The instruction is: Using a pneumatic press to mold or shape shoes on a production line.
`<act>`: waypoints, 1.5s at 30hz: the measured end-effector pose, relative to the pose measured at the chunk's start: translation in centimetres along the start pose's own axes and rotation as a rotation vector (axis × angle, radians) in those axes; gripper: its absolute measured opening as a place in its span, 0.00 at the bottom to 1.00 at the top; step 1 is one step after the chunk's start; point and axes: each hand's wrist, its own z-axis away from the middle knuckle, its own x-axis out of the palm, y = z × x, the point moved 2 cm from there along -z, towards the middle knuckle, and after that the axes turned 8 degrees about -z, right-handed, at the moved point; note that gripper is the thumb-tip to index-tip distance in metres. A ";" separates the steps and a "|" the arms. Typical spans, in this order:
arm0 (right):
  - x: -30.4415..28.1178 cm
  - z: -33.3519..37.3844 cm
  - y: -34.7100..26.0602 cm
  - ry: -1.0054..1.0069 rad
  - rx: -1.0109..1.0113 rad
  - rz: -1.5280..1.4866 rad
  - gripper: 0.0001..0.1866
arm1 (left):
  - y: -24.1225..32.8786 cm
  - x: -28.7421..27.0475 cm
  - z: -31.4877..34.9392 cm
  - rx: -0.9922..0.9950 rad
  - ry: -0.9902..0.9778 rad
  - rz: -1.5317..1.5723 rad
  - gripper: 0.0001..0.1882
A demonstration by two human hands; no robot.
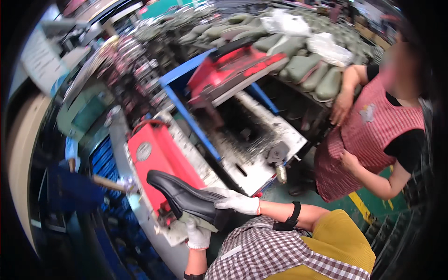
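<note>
A black shoe [177, 190] is held between my two white-gloved hands, its toe pointing up and to the left. The grey-green shoe last [201, 220] shows at its opening. My left hand [198, 236] is closed on the last from below. Across the side of the shoe, near its heel, lies my right hand [237, 202], gripping it. Behind the shoe stands a red machine part [156, 154] with a round emblem, and the shoe overlaps its lower end.
A blue-framed machine [186, 126] with a raised red cover [233, 70] stands ahead. Many green shoe lasts [303, 70] lie heaped behind it, with clear plastic bags [329, 48] on top. A co-worker in a red striped apron [359, 135] stands at the right. Blue racks [105, 163] are at the left.
</note>
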 end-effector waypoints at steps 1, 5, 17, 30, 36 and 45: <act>1.9 -0.7 0.1 -0.001 0.050 0.160 0.40 | 0.8 -0.7 1.3 0.093 0.056 0.038 0.45; 7.5 -3.8 2.6 -0.278 0.029 0.487 0.45 | 3.8 -4.6 6.2 0.092 0.364 0.234 0.36; 7.7 -6.6 11.1 -0.187 -0.395 1.632 0.24 | -2.0 -23.7 23.3 -0.051 1.194 0.156 0.17; 8.1 -7.5 13.6 -0.039 -0.393 1.737 0.27 | -1.0 -52.6 26.7 -0.070 1.734 -0.243 0.18; 8.2 -7.5 13.4 -0.037 -0.335 1.758 0.27 | 0.7 -63.2 27.7 -0.234 1.618 -0.131 0.17; 8.0 -7.5 13.9 0.005 -0.335 1.780 0.26 | -1.9 -54.6 25.8 -0.527 1.623 -0.501 0.47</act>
